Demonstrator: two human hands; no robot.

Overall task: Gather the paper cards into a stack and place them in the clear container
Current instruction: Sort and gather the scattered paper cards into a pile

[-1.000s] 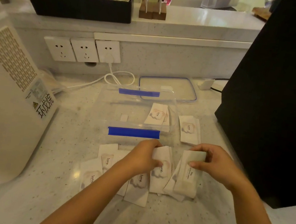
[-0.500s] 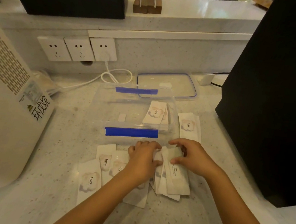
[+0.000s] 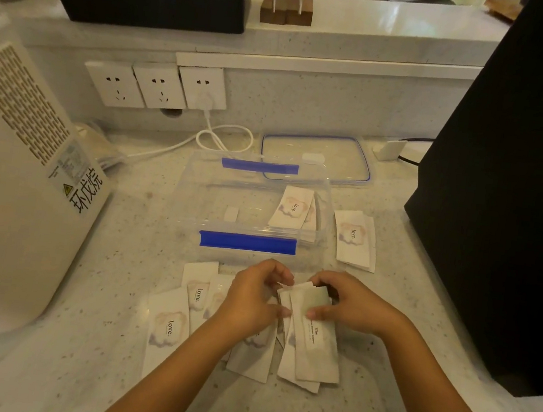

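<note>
Moved since earlier: both hands shifting the card bundle slightly. Clear container (image 3: 256,204) sitting just beyond the hands, holding cards. Right hand (image 3: 350,304) pinching card stack (image 3: 312,342); left hand (image 3: 253,295) curling against its edge.

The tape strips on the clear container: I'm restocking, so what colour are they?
Blue, both tape strips on the clear container; seen in the head view.

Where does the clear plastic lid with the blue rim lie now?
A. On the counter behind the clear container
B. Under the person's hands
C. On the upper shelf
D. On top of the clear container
A: the clear plastic lid with the blue rim lies flat on the counter behind the clear plastic container with blue tape.
</note>
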